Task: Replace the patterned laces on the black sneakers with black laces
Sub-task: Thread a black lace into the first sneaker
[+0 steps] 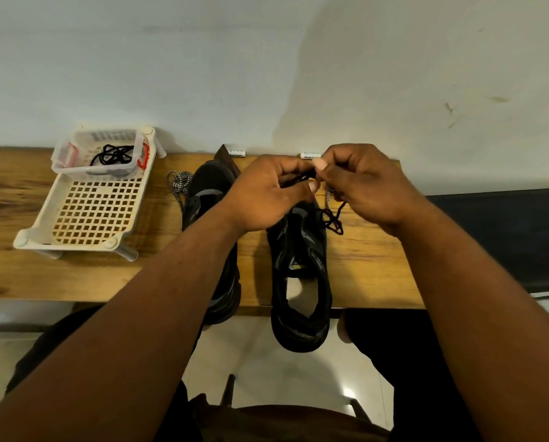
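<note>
In the head view, a thin black cord lace (332, 218) is pinched between the left hand (267, 193) and right hand (362, 183) above the right-side black fabric sneaker (298, 266), at twelve o'clock of its opening. The lace tip is best kept taut and fed squarely through each eyelet.

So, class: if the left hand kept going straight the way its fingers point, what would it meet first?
The left hand points rightward at the right hand. Their fingertips almost touch around the black lace, so it would probably meet those fingers first, though depth is unclear.
</note>
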A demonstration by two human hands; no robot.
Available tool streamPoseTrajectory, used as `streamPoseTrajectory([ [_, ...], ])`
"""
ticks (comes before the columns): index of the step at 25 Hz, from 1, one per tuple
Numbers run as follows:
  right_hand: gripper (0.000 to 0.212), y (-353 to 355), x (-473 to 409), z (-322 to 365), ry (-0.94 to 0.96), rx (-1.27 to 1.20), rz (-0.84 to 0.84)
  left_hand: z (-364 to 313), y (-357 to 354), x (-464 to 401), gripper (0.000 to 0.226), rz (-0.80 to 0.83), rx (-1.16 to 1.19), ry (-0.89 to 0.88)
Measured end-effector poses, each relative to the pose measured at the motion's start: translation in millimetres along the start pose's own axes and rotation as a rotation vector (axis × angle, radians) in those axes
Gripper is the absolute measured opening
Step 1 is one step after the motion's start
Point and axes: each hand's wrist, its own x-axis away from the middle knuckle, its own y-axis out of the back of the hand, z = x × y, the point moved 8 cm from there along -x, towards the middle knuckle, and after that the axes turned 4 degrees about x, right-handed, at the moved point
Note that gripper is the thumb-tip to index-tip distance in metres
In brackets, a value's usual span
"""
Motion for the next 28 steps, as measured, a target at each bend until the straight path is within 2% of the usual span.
streamPoseTrajectory([
  [2,0.025,19,2,-11,-0.070,0.039,-0.094,4,12,1,0.009,-0.170,-0.005,0.060],
  [4,0.022,32,7,-27,-0.148,0.125,-0.121,10,30,4,0.015,-0.300,-0.136,0.115],
  [6,0.021,35,10,-39,-0.214,0.198,-0.129,23,31,5,0.024,-0.192,-0.425,0.246],
  [9,0.024,36,7,-45,-0.261,0.219,-0.201,57,8,12,0.026,0.120,-0.787,0.454],
  [11,0.024,36,4,-46,-0.277,0.235,-0.216,57,10,12,0.033,0.085,-0.862,0.454],
  [13,0.023,34,3,-50,-0.295,0.258,-0.201,37,26,5,0.039,-0.078,-0.857,0.340],
  [14,0.023,32,3,-51,-0.304,0.268,-0.189,26,35,4,0.041,-0.178,-0.767,0.284],
  [17,0.023,27,4,-49,-0.296,0.285,-0.145,3,70,10,0.049,-0.522,-0.230,0.130],
  [19,0.019,23,3,-43,-0.258,0.226,-0.127,-7,86,17,0.049,-0.669,-0.193,0.008],
  [21,0.011,19,3,-40,-0.232,0.109,-0.101,-12,90,19,0.046,-0.711,-0.198,-0.076],
  [23,0.008,15,3,-40,-0.240,0.035,-0.057,-11,85,18,0.039,-0.700,0.040,-0.123],
  [25,0.018,10,2,-43,-0.242,0.119,-0.005,-15,76,17,0.032,-0.653,0.234,-0.153],
  [28,0.018,-4,0,-39,-0.188,0.301,0.073,-26,69,18,0.031,-0.581,0.445,-0.215],
])
